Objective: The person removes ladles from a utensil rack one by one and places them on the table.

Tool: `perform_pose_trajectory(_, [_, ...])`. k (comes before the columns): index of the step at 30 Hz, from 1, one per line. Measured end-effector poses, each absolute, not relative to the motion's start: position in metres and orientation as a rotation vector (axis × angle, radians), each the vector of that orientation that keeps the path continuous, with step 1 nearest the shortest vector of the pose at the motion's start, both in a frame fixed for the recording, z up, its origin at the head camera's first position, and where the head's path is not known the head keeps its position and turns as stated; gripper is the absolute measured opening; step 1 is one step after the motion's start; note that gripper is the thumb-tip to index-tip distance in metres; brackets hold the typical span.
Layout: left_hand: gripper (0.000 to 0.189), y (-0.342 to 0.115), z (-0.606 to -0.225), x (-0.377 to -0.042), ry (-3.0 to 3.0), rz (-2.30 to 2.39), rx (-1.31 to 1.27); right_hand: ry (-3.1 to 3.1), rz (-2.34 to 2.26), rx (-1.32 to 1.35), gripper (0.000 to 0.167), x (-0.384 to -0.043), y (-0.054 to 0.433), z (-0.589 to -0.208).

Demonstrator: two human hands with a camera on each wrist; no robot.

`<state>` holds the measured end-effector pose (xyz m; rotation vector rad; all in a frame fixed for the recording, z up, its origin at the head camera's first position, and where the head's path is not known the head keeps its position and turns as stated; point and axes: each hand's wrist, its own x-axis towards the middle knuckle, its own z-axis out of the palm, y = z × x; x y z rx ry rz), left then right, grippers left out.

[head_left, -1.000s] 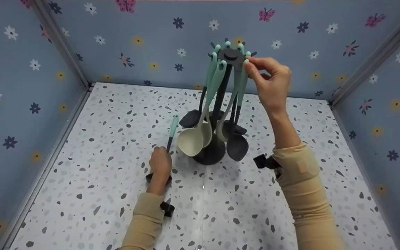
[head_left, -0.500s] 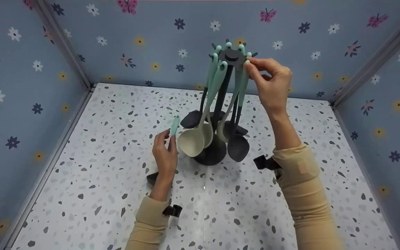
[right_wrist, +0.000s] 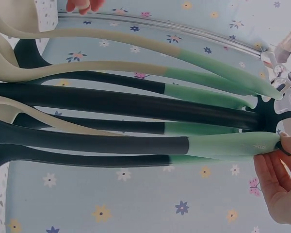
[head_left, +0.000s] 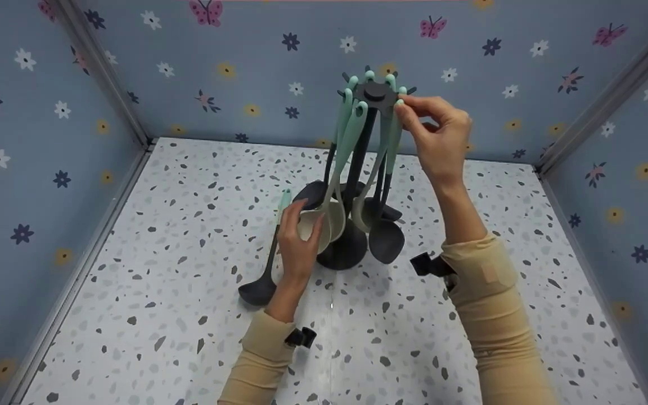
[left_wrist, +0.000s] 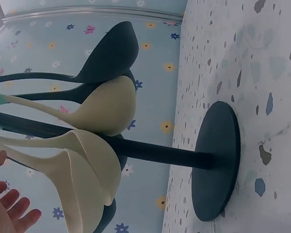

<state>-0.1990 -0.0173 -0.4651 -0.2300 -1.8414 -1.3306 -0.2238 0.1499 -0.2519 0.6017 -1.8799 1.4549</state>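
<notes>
A black utensil stand [head_left: 345, 253] holds several spoons and ladles with mint-green handles, hanging from hooks round its top. My right hand [head_left: 442, 140] pinches the handle top of a dark-headed utensil [right_wrist: 233, 144] at its hook; the dark head [head_left: 387, 242] hangs low on the right. My left hand [head_left: 296, 247] is by the front cream ladle [head_left: 308, 223], its fingers spread and slightly bent, overlapping the bowl in the head view. In the left wrist view, its fingers [left_wrist: 19, 206] show beside the cream ladles without gripping them. Left of the stand, a dark ladle [head_left: 257, 291] lies on the table.
The speckled white table [head_left: 178, 225] is bounded by blue flowered walls [head_left: 256, 73] at the back and both sides. Other cream and dark utensils hang close together round the pole. Small black cameras [head_left: 425, 263] sit on both wrists.
My left hand has let go of the dark ladle's handle, leaving it on the table, and has moved right and up to the front cream ladle. My right hand has kept its pinch.
</notes>
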Motion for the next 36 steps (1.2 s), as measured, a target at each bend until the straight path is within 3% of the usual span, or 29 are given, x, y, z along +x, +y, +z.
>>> perform_pose_trajectory(10, [0.035, 0.002, -0.46, -0.209, -1.802, -1.343, -0.288, -1.882, 1.458, 0.581, 0.013, -0.222, 0.149, -0.251])
perform_pose_trajectory(19, [0.024, 0.007, -0.461, -0.216, -1.794, -1.327, -0.307, -1.883, 1.482, 0.557, 0.012, -0.221, 0.148, -0.251])
perform_pose_trajectory(36, [0.018, 0.006, -0.46, -0.209, -1.706, -1.204, -0.363, -1.882, 1.45, 0.601, 0.014, -0.223, 0.149, -0.251])
